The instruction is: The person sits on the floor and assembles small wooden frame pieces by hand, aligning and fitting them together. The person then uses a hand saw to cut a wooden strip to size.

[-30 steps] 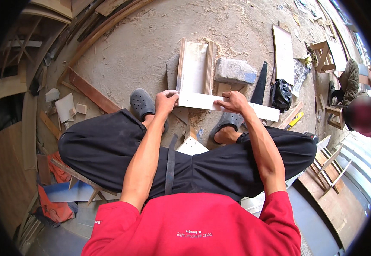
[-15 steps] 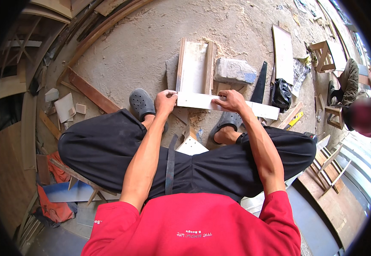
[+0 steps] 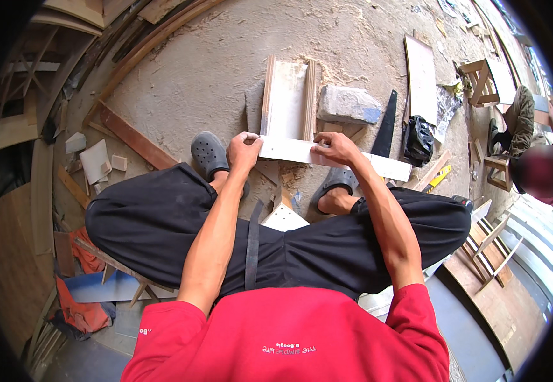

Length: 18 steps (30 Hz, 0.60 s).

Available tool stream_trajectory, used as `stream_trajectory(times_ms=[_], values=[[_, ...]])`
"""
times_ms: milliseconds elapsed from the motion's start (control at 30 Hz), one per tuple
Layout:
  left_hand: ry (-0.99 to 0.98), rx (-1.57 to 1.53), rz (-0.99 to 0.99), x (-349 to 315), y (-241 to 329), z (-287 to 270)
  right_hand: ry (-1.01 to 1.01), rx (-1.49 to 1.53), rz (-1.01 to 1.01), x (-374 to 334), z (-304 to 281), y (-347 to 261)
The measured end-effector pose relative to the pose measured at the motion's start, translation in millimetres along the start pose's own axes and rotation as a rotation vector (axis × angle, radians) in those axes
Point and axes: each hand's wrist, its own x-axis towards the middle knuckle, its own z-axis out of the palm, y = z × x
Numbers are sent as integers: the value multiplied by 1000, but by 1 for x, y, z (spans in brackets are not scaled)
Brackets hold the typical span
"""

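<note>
A narrow white board (image 3: 388,166) lies crosswise at the near end of a wooden channel (image 3: 288,95), which has a pale base and two raised plywood sides. My left hand (image 3: 243,151) pinches the board's left end, close to the channel's left side. Further right, my right hand (image 3: 337,149) grips the board from above, thumb on the near face and fingers over the far edge. The board's right end sticks out well past that hand. Whether the board presses against the channel or sits slightly apart, I cannot tell.
Right of the channel are a grey block (image 3: 350,105), a dark saw blade (image 3: 386,124), a black plastic bag (image 3: 419,141) and a yellow-handled tool (image 3: 439,179). A long board (image 3: 421,79) lies beyond. Wood scraps litter the left. Another person (image 3: 519,124) sits far right.
Both hands and the white board have shifted slightly to the left. The grip of each hand looks the same, and the channel stays nearly in place.
</note>
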Motion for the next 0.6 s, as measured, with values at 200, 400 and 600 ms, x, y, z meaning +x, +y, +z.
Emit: stream_trajectory(times_ms=[200, 400, 600], values=[[-23, 35, -4, -2, 4, -4, -11, 120, -36, 3, 3, 3], [-46, 33, -9, -1, 2, -3, -9, 149, -26, 3, 1, -6], [-192, -243, -13, 6, 3, -11, 40, 17, -102, -5, 0, -17]])
